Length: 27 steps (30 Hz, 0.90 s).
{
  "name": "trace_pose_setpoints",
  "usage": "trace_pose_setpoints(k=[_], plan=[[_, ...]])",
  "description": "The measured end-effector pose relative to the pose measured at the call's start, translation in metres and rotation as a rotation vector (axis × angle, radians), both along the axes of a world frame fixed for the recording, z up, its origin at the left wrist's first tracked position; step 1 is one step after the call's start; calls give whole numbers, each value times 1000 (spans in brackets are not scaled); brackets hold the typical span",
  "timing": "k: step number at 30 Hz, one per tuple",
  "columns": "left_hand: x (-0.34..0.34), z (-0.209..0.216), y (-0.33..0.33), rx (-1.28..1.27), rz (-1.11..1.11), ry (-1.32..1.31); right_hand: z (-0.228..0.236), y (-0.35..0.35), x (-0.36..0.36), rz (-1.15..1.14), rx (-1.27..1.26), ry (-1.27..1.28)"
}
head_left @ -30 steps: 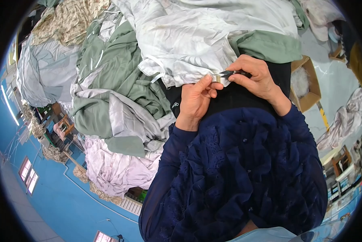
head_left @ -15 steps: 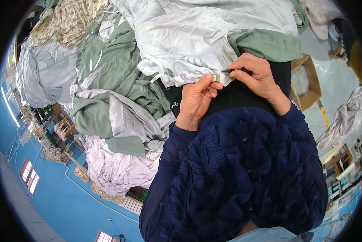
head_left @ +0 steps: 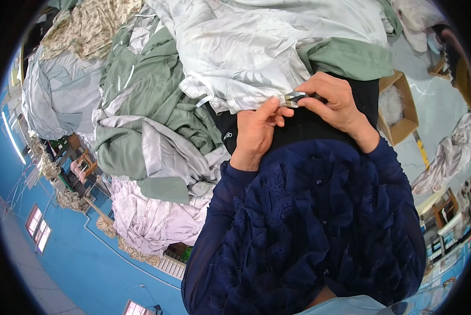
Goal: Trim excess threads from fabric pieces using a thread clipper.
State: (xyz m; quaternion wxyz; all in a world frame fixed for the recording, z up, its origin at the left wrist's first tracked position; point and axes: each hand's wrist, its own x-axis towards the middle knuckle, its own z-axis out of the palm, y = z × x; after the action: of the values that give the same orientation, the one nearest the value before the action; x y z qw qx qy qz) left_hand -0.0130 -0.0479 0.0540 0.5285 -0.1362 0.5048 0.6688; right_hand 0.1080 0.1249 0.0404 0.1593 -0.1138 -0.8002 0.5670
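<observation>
Left hand (head_left: 256, 128), raised from a bent forearm, palm turned inward: thumb and curled fingers are pinched together on the hem of the white cloth (head_left: 246, 58), a thin, creased sheet with faint pale markings, its near edge over the black-clad lap (head_left: 293, 131). Right hand (head_left: 334, 101), wrist angled inward: thumb and fingers are clamped on small dark snips (head_left: 294, 97), pointed metal blades directed leftward at the hem. Smooth green cloth (head_left: 351, 58) lies folded beside the white cloth.
</observation>
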Motion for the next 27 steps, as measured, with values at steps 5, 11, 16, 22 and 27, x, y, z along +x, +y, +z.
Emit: trace_pose_setpoints(k=[5,11,16,22,27], plan=[[4,5,4,-41,20,66,1,0,-1,-11,-10,12],[5,10,6,-44,11,153,1,0,-1,-17,18,-9],[5,10,6,-35,10,175,-2,0,-1,-19,-21,2],[5,8,5,-38,-16,187,-3,1,-1,-14,-54,-23],[5,9,6,-36,-12,191,-6,2,-1,-6,-126,-25]])
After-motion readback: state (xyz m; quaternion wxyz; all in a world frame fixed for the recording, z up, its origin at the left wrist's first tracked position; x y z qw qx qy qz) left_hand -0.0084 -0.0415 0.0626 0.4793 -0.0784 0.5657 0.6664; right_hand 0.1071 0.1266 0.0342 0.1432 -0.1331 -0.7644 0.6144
